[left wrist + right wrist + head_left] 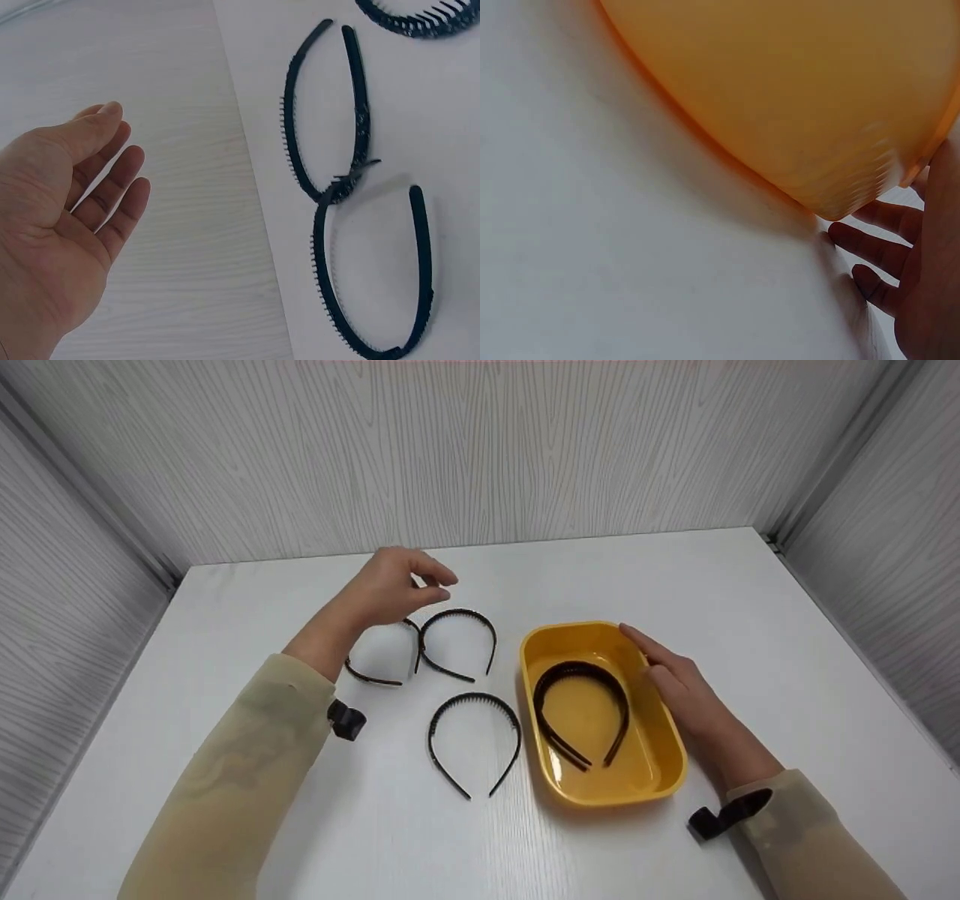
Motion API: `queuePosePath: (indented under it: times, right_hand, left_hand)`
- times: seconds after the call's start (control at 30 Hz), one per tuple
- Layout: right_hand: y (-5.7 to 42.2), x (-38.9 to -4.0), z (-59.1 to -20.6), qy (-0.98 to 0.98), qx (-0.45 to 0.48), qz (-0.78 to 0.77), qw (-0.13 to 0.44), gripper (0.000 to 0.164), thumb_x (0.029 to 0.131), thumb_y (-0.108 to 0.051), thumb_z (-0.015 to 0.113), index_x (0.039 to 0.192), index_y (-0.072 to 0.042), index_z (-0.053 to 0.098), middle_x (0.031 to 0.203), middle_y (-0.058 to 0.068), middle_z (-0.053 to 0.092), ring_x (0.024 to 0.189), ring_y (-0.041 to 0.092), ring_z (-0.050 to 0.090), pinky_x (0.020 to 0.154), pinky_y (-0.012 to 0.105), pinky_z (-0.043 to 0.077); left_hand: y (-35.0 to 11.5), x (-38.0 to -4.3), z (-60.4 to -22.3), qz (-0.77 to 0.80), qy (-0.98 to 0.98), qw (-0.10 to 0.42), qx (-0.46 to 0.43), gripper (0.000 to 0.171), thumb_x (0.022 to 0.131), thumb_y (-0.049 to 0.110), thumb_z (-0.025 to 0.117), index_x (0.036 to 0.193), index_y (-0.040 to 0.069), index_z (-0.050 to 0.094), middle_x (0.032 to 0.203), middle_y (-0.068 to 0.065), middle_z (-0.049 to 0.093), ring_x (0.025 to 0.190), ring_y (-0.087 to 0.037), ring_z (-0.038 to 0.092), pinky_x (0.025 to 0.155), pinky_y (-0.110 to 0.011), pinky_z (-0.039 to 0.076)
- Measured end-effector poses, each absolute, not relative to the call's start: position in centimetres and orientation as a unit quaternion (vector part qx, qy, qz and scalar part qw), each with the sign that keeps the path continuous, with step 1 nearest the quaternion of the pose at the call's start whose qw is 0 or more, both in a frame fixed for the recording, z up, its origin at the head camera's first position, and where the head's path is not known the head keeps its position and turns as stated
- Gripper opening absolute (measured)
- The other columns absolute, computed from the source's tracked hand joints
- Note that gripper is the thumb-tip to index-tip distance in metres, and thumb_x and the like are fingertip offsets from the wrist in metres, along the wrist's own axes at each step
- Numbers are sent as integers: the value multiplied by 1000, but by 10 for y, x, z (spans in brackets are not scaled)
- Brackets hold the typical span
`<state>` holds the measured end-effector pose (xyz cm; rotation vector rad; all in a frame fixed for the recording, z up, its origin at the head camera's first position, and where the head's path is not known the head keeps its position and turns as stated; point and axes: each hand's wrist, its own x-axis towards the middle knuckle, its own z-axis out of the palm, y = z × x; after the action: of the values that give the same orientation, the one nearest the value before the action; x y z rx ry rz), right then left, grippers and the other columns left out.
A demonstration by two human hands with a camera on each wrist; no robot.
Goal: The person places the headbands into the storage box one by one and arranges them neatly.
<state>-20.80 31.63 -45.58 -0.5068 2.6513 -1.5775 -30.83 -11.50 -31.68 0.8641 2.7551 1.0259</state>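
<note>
My left hand (pixel 394 585) is in the air above the far-left part of the table, fingers loosely bent and holding nothing. Below it lie two black toothed headbands, touching: the left headband (pixel 375 682), partly covered by the hand and wrist in the head view, and the right headband (pixel 493 639). Nearer the front is a third black headband (pixel 517 724), left of a yellow plastic basin (pixel 652 772). Inside the basin, black headbands (pixel 577 667) lie overlapped, seemingly two. My right hand (pixel 686 694) grips the basin's right rim, thumb over the edge and other fingers outside.
Everything lies on a white table (pixel 600 855). A pale wood-grain panel (pixel 480 450) rises behind its far edge, with similar panels at the left (pixel 60 532) and right (pixel 877 532) sides. Black camera mounts (pixel 346 720) sit on both wrists.
</note>
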Motion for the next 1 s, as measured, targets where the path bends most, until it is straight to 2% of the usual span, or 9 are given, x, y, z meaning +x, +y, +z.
queuePosePath:
  times: [0.13,0.2,0.3,0.4,0.47,0.53,0.77,1.0]
  right_hand:
    - [316,-208,-456,853,-164,-495,-5,68,104,-6,37,166,-34,38,166,-7,42,154,17,35,122,24,26]
    - [317,-208,-456,854,-165,-492,-8,68,104,-6,38,166,-34,38,166,-6,42,153,19,36,122,24,26]
    - [317,-207,-455,854,-164,-494,-5,69,104,-5,37,165,-36,38,166,-6,42,154,18,35,125,33,25]
    - [316,-206,-455,851,-159,-500,2,69,104,-6,37,165,-37,38,166,-8,41,154,17,34,127,45,23]
    - [315,-205,-454,850,-157,-504,5,69,104,-5,38,165,-37,38,167,-8,40,155,16,33,127,48,22]
    - [315,-205,-454,848,-155,-507,9,69,104,-6,38,165,-38,38,166,-9,40,155,15,33,127,45,23]
    - [315,-204,-454,837,-167,-521,10,69,104,-5,37,166,-34,37,167,-6,40,156,18,32,122,23,25]
    - [315,-203,-456,835,-173,-522,12,67,106,-5,36,166,-35,36,168,-6,39,156,18,32,122,21,25]
  left_hand:
    - [-136,-317,-326,335,907,40,250,24,101,14,73,124,11,80,121,-8,74,112,-22,65,89,-41,53]
    - [-145,-322,-332,336,911,42,234,25,102,15,73,126,11,79,123,-9,74,112,-23,65,86,-40,52]
    - [-157,-328,-343,338,915,41,217,26,102,14,72,127,11,79,126,-10,73,113,-25,64,85,-41,51]
    - [-166,-332,-352,340,918,40,201,27,102,14,72,127,10,78,127,-12,72,116,-26,64,90,-43,52]
    - [-171,-333,-357,345,919,43,187,27,102,14,73,128,10,78,129,-13,71,119,-27,63,94,-45,52]
    - [-176,-334,-363,348,919,46,178,28,102,14,72,129,10,77,130,-15,70,122,-29,62,96,-47,51]
    - [-193,-339,-378,356,920,54,156,31,102,15,71,132,9,75,139,-18,66,128,-35,61,101,-50,51]
    - [-202,-342,-399,367,921,65,118,33,102,16,72,134,8,74,142,-20,63,137,-36,53,107,-54,47]
